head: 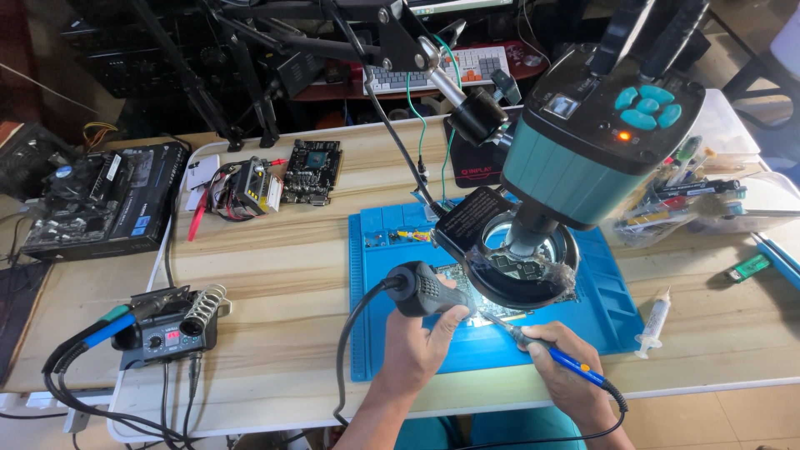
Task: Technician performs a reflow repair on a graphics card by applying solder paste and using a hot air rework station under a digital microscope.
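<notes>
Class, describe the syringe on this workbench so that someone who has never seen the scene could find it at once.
Start at the blue work mat in the middle of the wooden table. Move just past the mat's right edge, onto bare wood. The syringe lies there alone: a slim, clear tube, unlike the coloured tools in the clear plastic box behind it.

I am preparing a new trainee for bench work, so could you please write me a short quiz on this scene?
1. True or false: the left hand holds the black hot-air handle.
2. What does the right hand hold? A) syringe B) blue-handled soldering iron C) tweezers
3. Fill in: the circuit board lies on a ___ mat under the microscope.

Key: 1 true; 2 B; 3 blue.
</notes>
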